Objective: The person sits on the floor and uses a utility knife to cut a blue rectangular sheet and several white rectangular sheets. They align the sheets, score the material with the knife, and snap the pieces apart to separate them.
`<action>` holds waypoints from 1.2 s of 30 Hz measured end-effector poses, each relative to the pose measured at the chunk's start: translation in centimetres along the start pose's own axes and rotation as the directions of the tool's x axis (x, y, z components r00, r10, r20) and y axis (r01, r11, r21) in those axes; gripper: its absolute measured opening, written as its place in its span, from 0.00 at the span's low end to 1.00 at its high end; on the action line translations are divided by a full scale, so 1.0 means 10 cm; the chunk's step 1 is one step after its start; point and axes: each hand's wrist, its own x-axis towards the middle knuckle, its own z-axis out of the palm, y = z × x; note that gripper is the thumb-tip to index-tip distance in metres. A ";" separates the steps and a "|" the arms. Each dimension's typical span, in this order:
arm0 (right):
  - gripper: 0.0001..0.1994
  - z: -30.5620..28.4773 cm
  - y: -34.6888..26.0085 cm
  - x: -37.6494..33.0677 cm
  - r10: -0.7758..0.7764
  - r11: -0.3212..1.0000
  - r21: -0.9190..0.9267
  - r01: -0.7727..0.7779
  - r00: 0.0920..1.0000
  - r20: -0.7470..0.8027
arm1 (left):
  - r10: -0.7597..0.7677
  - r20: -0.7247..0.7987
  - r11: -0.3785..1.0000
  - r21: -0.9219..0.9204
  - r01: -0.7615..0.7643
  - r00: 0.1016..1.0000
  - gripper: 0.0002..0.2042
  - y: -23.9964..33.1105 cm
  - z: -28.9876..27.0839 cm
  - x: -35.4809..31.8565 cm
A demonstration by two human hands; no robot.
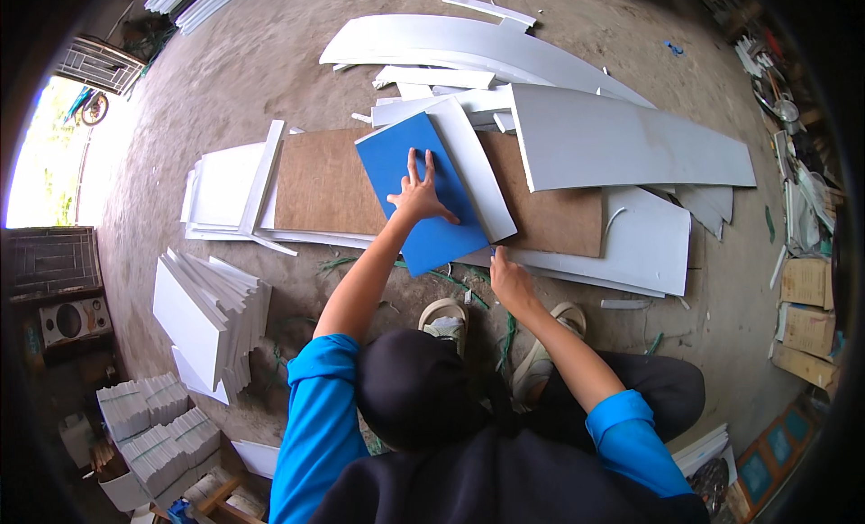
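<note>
1. Left hand: grip open, fingers spread on blue rectangular panel, frame centre; presumably steadying it against white flat sheet.
2. Right hand: grip closed around slim, mostly hidden tool at panel's lower corner.
3. Brown wooden board underneath, presumably as backing.

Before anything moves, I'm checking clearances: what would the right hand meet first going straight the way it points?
Probably the near right corner of the blue rectangular panel; the right hand is so close that contact is hard to judge. Farther along lies the left hand, spread on the panel.
</note>
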 end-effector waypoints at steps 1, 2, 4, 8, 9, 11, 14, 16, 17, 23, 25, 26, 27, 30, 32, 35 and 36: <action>0.14 0.01 0.01 -0.01 -0.004 1.000 -0.002 0.004 1.000 -0.016 | -0.004 0.004 1.000 0.006 0.004 1.000 0.70 0.00 -0.01 0.00; 0.14 0.01 0.01 -0.01 -0.008 1.000 -0.007 0.008 0.999 -0.033 | -0.008 0.006 1.000 0.010 0.008 1.000 0.69 0.00 -0.01 0.00; 0.13 0.01 0.00 -0.02 -0.001 1.000 -0.015 0.001 0.999 -0.045 | -0.007 -0.006 1.000 0.011 0.007 1.000 0.70 -0.01 0.00 0.00; 0.12 -0.10 -0.03 -0.07 0.043 0.998 0.052 -0.042 0.999 -0.015 | -0.003 -0.044 1.000 0.016 0.003 0.999 0.70 -0.03 0.00 -0.02; 0.12 -0.16 -0.05 0.03 0.043 0.996 0.076 -0.037 0.996 -0.082 | -0.004 -0.044 1.000 0.012 0.005 0.999 0.70 -0.03 -0.01 -0.02; 0.12 -0.31 -0.12 0.25 0.044 0.992 0.126 -0.018 0.978 -0.206 | -0.012 -0.040 1.000 0.000 0.012 0.999 0.70 -0.03 -0.03 -0.05; 0.11 -0.73 -0.35 1.04 0.039 0.992 0.121 -0.031 0.997 -0.062 | -0.027 -0.028 1.000 -0.009 0.027 0.999 0.70 -0.06 -0.03 -0.06; 0.11 -0.86 -0.52 1.57 -0.004 0.994 0.108 0.006 1.000 -0.016 | -0.025 -0.036 0.999 -0.020 0.024 0.999 0.70 -0.05 -0.05 -0.06; 0.12 -0.81 -0.52 1.83 -0.043 0.996 0.075 0.046 0.998 -0.039 | -0.006 -0.045 1.000 -0.026 0.005 0.999 0.70 0.01 -0.05 -0.05; 0.16 -0.48 -0.71 2.65 -0.006 1.000 0.009 0.005 0.995 0.098 | 0.001 -0.055 1.000 -0.017 -0.002 0.998 0.69 0.03 -0.06 -0.08; 0.17 -0.36 -0.67 2.73 -0.020 0.999 0.035 0.017 0.997 0.079 | 0.005 -0.058 0.999 -0.034 -0.007 0.998 0.69 0.01 -0.06 -0.08; 0.17 -0.33 -0.68 2.75 -0.034 0.999 0.042 0.031 0.996 0.088 | 0.008 -0.059 0.999 -0.045 -0.011 0.998 0.69 0.00 -0.05 -0.09; 0.17 -0.31 -0.68 2.76 -0.047 0.998 0.048 0.042 0.994 0.096 | 0.013 -0.060 0.998 -0.056 -0.016 0.998 0.69 -0.01 -0.05 -0.09; 0.15 -0.37 -0.75 2.79 -0.033 0.997 0.078 0.021 0.987 0.156 | 0.015 -0.064 0.997 -0.071 -0.019 0.998 0.70 -0.05 -0.04 -0.08; 0.14 -0.49 -0.80 2.84 0.026 0.993 0.106 -0.060 0.955 0.294 | 0.014 -0.053 0.998 -0.067 -0.017 0.998 0.70 -0.02 -0.04 -0.08; 0.13 -0.58 -0.81 2.91 0.041 0.990 0.105 -0.096 0.899 0.437 | 0.008 -0.044 0.998 -0.064 -0.011 0.999 0.70 0.01 -0.06 -0.06; 0.13 -0.59 -0.83 2.90 0.073 0.986 0.101 -0.135 0.883 0.464 | 0.009 -0.046 0.997 -0.079 -0.012 0.999 0.70 0.02 -0.05 -0.05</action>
